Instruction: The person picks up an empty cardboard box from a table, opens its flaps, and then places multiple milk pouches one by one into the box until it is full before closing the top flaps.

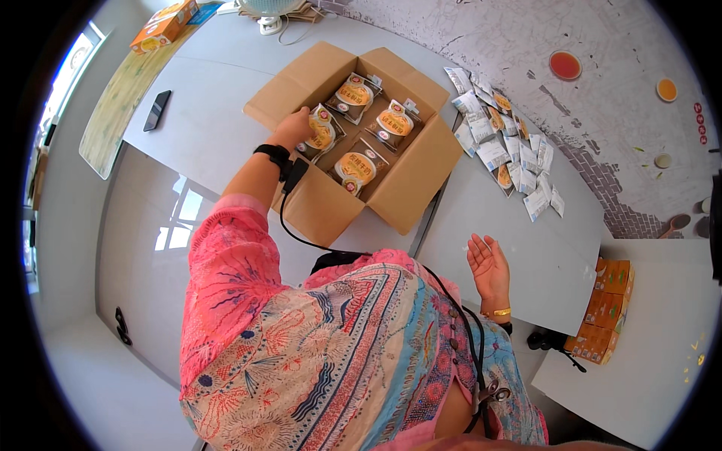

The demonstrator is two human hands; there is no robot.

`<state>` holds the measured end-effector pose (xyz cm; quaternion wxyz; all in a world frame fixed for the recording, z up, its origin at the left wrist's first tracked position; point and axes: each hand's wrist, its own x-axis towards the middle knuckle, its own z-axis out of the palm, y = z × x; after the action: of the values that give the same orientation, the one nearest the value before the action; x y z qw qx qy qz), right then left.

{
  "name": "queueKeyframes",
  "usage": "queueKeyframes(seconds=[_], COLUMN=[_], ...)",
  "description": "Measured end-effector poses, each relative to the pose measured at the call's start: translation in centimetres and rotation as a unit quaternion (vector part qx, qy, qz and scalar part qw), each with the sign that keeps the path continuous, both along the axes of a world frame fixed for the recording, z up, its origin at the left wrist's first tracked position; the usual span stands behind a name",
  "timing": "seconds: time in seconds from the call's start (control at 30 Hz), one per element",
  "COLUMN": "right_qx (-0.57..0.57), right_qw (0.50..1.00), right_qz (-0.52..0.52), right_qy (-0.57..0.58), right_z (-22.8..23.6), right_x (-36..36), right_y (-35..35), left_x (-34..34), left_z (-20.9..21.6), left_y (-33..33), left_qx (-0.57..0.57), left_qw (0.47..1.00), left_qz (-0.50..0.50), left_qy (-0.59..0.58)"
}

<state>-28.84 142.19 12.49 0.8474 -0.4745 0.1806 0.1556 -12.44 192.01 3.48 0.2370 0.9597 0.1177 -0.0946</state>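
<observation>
One right hand (489, 272) near right, fingers slightly spread.
Farther left, an open box (410, 188) holds four packets (359, 167); the left hand (292, 130) pinches the left one's edge between thumb and fingers. Loose packets (492, 155) lie far right.

The room is bright, with daylight coming in at the left through the window (74, 64), which is blown out to white, and its panes gleam again as hard glare on the glossy floor (131, 248) nearby. Shadows are soft, deepest inside the cardboard box (412, 188) and beneath the tabletop (556, 255) at the near right, while the wrapped packets (356, 95) catch small highlights. The fisheye lens bows the tabletop's edges and closes in a black rim; the middle is crisp, but the wall (617, 90) at the far right looks stretched, perhaps slightly soft.
</observation>
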Motion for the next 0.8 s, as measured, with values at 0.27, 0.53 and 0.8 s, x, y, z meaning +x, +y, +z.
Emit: queueKeyframes(seconds=[0.27, 0.53, 0.8], right_qx=[-0.007, 0.015, 0.035], right_qw=[1.000, 1.000, 0.999], right_qz=[-0.009, 0.008, 0.022], right_qy=[0.016, -0.002, 0.005], right_z=[0.0, 0.2, -1.5], right_x=[0.1, 1.0, 2.9], right_y=[-0.2, -1.6, -3.8], left_x=[-0.6, -2.1, -5.0], left_z=[-1.5, -0.5, -0.3], left_y=[-1.3, -2.9, -9.4], left_qx=[0.176, 0.238, -0.010], left_qw=[0.983, 0.961, 0.972], left_qz=[-0.016, -0.084, -0.155], left_qy=[-0.054, -0.110, -0.175])
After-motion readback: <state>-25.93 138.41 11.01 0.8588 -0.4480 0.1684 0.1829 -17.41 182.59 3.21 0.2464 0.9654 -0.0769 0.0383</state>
